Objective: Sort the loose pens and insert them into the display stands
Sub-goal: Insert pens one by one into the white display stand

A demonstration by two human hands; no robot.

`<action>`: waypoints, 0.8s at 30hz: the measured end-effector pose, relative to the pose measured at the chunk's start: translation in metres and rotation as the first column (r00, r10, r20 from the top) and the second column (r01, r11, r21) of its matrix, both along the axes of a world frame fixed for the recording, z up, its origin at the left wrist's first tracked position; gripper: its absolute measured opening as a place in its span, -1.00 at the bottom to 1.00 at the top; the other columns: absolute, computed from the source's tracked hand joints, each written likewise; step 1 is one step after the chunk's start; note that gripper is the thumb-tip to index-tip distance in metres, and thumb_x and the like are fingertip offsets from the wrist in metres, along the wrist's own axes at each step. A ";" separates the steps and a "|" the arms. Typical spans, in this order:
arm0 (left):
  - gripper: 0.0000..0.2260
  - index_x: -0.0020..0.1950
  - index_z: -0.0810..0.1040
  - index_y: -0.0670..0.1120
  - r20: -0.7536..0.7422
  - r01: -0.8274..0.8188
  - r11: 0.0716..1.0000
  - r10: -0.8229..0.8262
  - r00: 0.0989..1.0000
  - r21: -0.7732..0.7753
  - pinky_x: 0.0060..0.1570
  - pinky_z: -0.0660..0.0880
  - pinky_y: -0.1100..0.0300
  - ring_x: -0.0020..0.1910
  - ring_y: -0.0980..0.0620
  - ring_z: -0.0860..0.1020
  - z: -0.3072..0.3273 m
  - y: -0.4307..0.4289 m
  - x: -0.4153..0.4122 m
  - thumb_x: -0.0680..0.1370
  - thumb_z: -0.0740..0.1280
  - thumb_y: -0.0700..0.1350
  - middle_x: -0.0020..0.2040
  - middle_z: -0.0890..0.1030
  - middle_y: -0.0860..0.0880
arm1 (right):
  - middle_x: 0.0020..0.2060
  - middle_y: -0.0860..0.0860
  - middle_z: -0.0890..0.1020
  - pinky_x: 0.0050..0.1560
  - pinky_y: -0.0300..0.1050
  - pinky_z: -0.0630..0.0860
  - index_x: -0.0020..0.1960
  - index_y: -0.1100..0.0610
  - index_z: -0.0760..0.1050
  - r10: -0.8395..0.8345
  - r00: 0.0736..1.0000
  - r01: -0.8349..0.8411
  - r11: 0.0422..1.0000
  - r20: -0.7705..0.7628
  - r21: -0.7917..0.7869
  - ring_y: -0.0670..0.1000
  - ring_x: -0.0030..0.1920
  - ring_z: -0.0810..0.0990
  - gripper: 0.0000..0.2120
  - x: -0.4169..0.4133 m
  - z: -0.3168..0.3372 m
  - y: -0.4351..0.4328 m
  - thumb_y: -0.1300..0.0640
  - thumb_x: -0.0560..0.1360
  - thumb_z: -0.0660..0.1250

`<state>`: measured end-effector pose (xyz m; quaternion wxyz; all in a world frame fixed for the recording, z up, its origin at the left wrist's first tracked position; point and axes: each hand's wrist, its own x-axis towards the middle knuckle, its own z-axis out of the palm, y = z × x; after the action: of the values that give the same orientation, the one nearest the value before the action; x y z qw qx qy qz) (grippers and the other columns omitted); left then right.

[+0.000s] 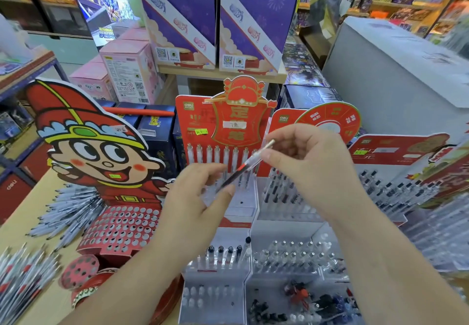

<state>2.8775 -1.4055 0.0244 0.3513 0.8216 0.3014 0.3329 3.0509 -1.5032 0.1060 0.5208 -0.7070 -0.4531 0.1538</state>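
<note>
The right hand (309, 170) and left hand (200, 203) each pinch one pen (244, 168), seemingly by its ends, hiding part of the red display stand (228, 124); loose pens (68, 210) lie left.

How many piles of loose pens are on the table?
2. A fanned pile lies left of the cartoon stand; a corner pile sits at the frame's bottom left, cut off by the edge. More may be out of view.

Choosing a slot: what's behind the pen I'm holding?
Behind the clear red-banded pen: a red cardboard display stand holding upright clear pens; your left hand hides part of its lower tiers.
</note>
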 end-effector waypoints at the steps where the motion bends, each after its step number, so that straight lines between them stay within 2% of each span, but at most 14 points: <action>1: -0.70 0.27 0.54 0.09 -0.048 -0.044 0.998 0.046 0.998 0.037 0.15 0.39 0.34 0.15 0.26 0.47 -0.004 0.007 -0.004 0.55 0.35 0.08 0.11 0.51 0.23 | -0.25 -0.09 0.71 -0.13 -0.26 0.60 -0.07 0.03 0.66 -0.026 0.999 0.026 1.000 0.044 -0.001 -0.12 -0.22 0.66 -0.81 0.004 0.001 0.001 0.25 0.40 0.56; 2: -0.68 0.27 0.56 0.05 -0.098 -0.086 0.994 0.093 0.991 0.072 0.20 0.40 0.26 0.17 0.23 0.46 -0.010 0.014 -0.007 0.54 0.37 0.08 0.14 0.51 0.18 | -0.26 -0.10 0.70 -0.15 -0.28 0.59 -0.07 0.03 0.66 -0.055 0.995 0.056 0.998 0.089 -0.004 -0.14 -0.23 0.65 -0.82 0.009 0.002 0.002 0.23 0.41 0.57; 5: -0.63 0.26 0.59 -0.04 -0.220 -0.186 0.975 0.209 0.953 0.121 0.24 0.45 0.03 0.24 -0.01 0.46 -0.027 0.028 -0.016 0.49 0.47 0.05 0.22 0.52 0.01 | -0.27 -0.15 0.67 -0.16 -0.37 0.55 -0.06 0.00 0.64 -0.104 0.970 0.114 0.993 0.218 -0.035 -0.19 -0.21 0.63 -0.83 0.016 -0.001 0.006 0.18 0.41 0.57; 9: -0.52 0.34 0.56 -0.10 -0.290 -0.209 0.972 0.232 0.929 0.106 0.30 0.40 0.02 0.30 -0.07 0.43 -0.044 0.033 -0.017 0.47 0.51 0.03 0.29 0.49 -0.06 | -0.27 -0.21 0.63 -0.17 -0.47 0.48 -0.04 -0.02 0.64 -0.104 0.934 0.153 0.981 0.341 -0.119 -0.25 -0.19 0.59 -0.83 0.018 -0.013 0.013 0.15 0.43 0.56; 14: -0.45 0.45 0.45 -0.14 -0.257 -0.200 0.979 0.203 0.945 0.040 0.33 0.24 0.28 0.35 0.05 0.36 -0.056 0.031 -0.015 0.52 0.47 0.01 0.36 0.42 -0.03 | -0.25 -0.21 0.63 -0.13 -0.35 0.55 -0.01 0.00 0.65 -0.108 0.919 0.174 0.974 0.380 -0.144 -0.21 -0.21 0.59 -0.85 0.020 -0.015 0.016 0.13 0.44 0.54; 19: -0.44 0.44 0.48 -0.18 -0.235 -0.224 0.975 0.221 0.947 0.015 0.34 0.26 0.27 0.32 0.13 0.34 -0.063 0.033 -0.016 0.51 0.48 0.04 0.35 0.42 -0.02 | -0.27 -0.21 0.62 -0.12 -0.29 0.56 -0.03 0.00 0.65 -0.097 0.908 0.173 0.973 0.408 -0.152 -0.21 -0.22 0.59 -0.85 0.022 -0.017 0.019 0.14 0.43 0.55; 24: -0.42 0.43 0.50 -0.20 -0.201 -0.221 0.975 0.219 0.955 0.014 0.33 0.34 0.23 0.23 0.25 0.28 -0.067 0.033 -0.016 0.50 0.49 0.04 0.33 0.44 -0.02 | -0.26 -0.23 0.60 -0.11 -0.27 0.58 -0.02 -0.01 0.66 -0.028 0.905 0.149 0.956 0.425 -0.254 -0.23 -0.22 0.58 -0.84 0.019 -0.030 0.027 0.10 0.43 0.55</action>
<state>2.8617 -1.3727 -0.0425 0.2834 0.8108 0.4264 0.2837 3.0702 -1.4762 0.0763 0.3131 -0.8100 -0.4943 0.0381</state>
